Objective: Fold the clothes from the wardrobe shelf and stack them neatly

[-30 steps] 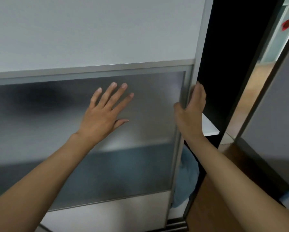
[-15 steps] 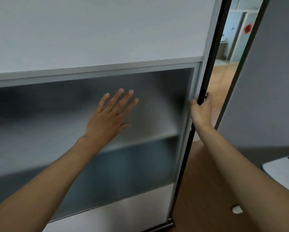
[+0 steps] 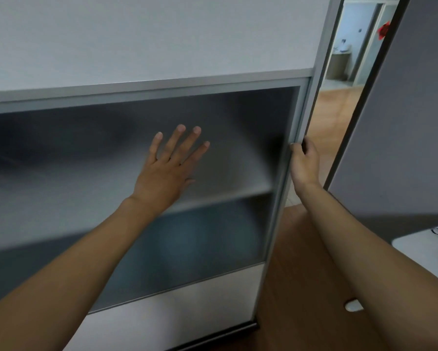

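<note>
Since a second ago the sliding wardrobe door (image 3: 213, 41), white board and frosted glass in a grey metal frame, has travelled rightward — the dark opening at its right edge is now closed off. Left hand (image 3: 166, 174) lies flat on the door's frosted pane, fingers (image 3: 178, 145) straight and spread apart. Right hand (image 3: 304, 166) grips the door's right frame edge, fingers curled round it. Clothes (image 3: 187, 245) — a blurred blue mass — sit behind the door's lower pane, beneath a pale shelf (image 3: 228, 196).
</note>
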### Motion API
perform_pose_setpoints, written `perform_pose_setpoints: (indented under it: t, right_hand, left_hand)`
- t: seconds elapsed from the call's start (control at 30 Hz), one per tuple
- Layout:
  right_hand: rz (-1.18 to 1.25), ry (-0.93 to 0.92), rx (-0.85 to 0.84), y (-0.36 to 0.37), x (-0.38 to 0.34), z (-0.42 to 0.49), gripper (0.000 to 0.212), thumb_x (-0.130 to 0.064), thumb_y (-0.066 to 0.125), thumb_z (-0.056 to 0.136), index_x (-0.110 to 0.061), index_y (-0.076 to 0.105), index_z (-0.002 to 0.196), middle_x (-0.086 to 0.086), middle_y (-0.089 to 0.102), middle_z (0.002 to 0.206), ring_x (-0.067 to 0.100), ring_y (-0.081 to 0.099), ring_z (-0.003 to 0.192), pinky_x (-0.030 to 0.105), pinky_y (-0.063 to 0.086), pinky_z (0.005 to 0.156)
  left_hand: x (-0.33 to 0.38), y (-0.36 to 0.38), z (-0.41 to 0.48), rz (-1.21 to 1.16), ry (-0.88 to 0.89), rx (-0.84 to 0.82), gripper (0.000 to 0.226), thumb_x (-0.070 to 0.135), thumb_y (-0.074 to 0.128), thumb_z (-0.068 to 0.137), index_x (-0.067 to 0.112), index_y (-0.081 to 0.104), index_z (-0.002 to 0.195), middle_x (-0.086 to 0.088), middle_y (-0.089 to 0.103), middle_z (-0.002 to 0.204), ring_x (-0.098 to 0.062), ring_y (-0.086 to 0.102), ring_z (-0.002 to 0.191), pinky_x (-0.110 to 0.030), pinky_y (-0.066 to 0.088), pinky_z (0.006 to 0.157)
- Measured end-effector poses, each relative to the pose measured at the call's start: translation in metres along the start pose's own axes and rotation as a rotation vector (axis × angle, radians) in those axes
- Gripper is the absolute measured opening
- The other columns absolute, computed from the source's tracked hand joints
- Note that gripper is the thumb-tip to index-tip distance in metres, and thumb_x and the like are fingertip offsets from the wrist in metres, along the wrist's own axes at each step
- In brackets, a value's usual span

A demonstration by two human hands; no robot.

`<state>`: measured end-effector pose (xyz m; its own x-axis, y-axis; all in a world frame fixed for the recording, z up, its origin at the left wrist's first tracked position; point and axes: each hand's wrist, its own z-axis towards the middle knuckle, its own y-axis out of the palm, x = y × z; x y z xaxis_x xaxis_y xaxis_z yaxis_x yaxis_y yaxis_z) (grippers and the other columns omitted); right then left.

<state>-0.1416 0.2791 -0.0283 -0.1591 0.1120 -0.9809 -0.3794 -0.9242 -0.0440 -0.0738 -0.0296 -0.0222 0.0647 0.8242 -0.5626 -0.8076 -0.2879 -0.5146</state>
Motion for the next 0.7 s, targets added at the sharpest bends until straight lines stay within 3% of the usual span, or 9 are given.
perform_pose_setpoints:
  t: [0.13,0.23,0.33,0.4,0.47,0.53,0.57,0.63,0.7]
  right_hand:
    - [-0.006,-0.042,-0.047,-0.011,0.012,0.003,0.007,-0.027,0.048,0.103,-0.021,0.049,0.106,-0.006,0.054,0.102,0.009,0.048,0.100,0.025,0.037,0.090]
    - [-0.017,-0.083,-0.013,-0.014,0.014,0.002,0.024,-0.027,0.046,0.103,-0.026,0.051,0.080,-0.014,0.050,0.074,-0.011,0.049,0.064,0.005,0.038,0.063]
    - [-0.029,-0.060,0.017,-0.014,0.011,0.002,0.028,-0.025,0.046,0.103,-0.028,0.049,0.075,-0.009,0.048,0.071,-0.009,0.046,0.055,0.008,0.039,0.056]
    - [-0.047,-0.002,0.044,-0.013,0.011,0.003,0.027,-0.016,0.049,0.099,-0.026,0.047,0.074,-0.006,0.046,0.073,0.002,0.048,0.064,0.020,0.041,0.067]
    - [-0.064,0.060,0.041,-0.011,0.008,-0.004,0.012,-0.009,0.051,0.095,-0.019,0.058,0.093,-0.004,0.050,0.088,0.014,0.048,0.086,0.029,0.039,0.079]
    - [-0.083,0.062,0.044,-0.009,0.004,-0.018,0.039,-0.008,0.054,0.093,-0.009,0.053,0.133,0.001,0.052,0.115,0.018,0.048,0.107,0.031,0.041,0.093]
    - [-0.078,0.041,0.057,-0.006,-0.001,-0.029,0.050,-0.007,0.055,0.093,-0.009,0.045,0.142,0.002,0.053,0.128,0.019,0.049,0.117,0.031,0.041,0.103]
    - [-0.085,-0.058,0.055,0.004,-0.012,-0.054,0.056,-0.005,0.056,0.093,-0.013,0.041,0.147,0.005,0.048,0.145,0.019,0.046,0.132,0.031,0.038,0.113]
    - [-0.071,-0.174,-0.036,0.020,-0.023,-0.079,0.051,-0.003,0.056,0.094,-0.018,0.046,0.141,0.002,0.049,0.143,0.013,0.049,0.129,0.022,0.042,0.107]
  left_hand:
    - [0.012,0.003,0.008,-0.015,-0.012,-0.012,0.110,0.045,0.081,0.072,0.029,0.014,0.158,-0.004,0.005,0.166,-0.031,0.003,0.152,-0.054,-0.006,0.119]
    - [0.019,0.004,0.012,-0.010,-0.024,-0.009,0.112,0.045,0.081,0.070,0.030,0.015,0.158,-0.003,0.005,0.166,-0.031,0.004,0.152,-0.054,-0.006,0.119]
    - [0.026,0.000,0.014,-0.001,-0.039,-0.047,0.112,0.046,0.080,0.071,0.030,0.011,0.158,-0.004,0.001,0.166,-0.032,0.004,0.152,-0.056,-0.005,0.119]
    - [0.030,-0.004,0.016,-0.017,-0.038,-0.067,0.109,0.043,0.079,0.074,0.029,0.010,0.158,-0.004,0.001,0.166,-0.032,0.004,0.152,-0.057,-0.002,0.119]
    - [0.031,-0.010,0.017,-0.059,-0.029,-0.084,0.100,0.031,0.075,0.078,0.027,0.013,0.158,-0.006,0.003,0.166,-0.034,0.004,0.153,-0.059,0.001,0.119]
    - [0.029,-0.019,0.017,-0.115,-0.031,-0.093,0.091,0.016,0.067,0.080,0.025,0.019,0.157,-0.008,0.006,0.167,-0.035,0.006,0.153,-0.059,0.003,0.119]
    - [0.027,-0.022,0.015,-0.135,-0.019,-0.097,0.089,0.013,0.065,0.080,0.022,0.021,0.157,-0.009,0.006,0.167,-0.035,0.005,0.153,-0.058,0.004,0.119]
    - [0.021,-0.029,0.010,-0.195,-0.009,-0.105,0.082,0.011,0.061,0.079,0.018,0.027,0.154,-0.011,0.010,0.166,-0.034,0.007,0.153,-0.056,0.008,0.121]
    - [0.011,-0.041,0.001,-0.310,-0.050,-0.086,0.074,0.013,0.058,0.078,0.013,0.037,0.149,-0.013,0.019,0.164,-0.033,0.016,0.151,-0.053,0.017,0.121]
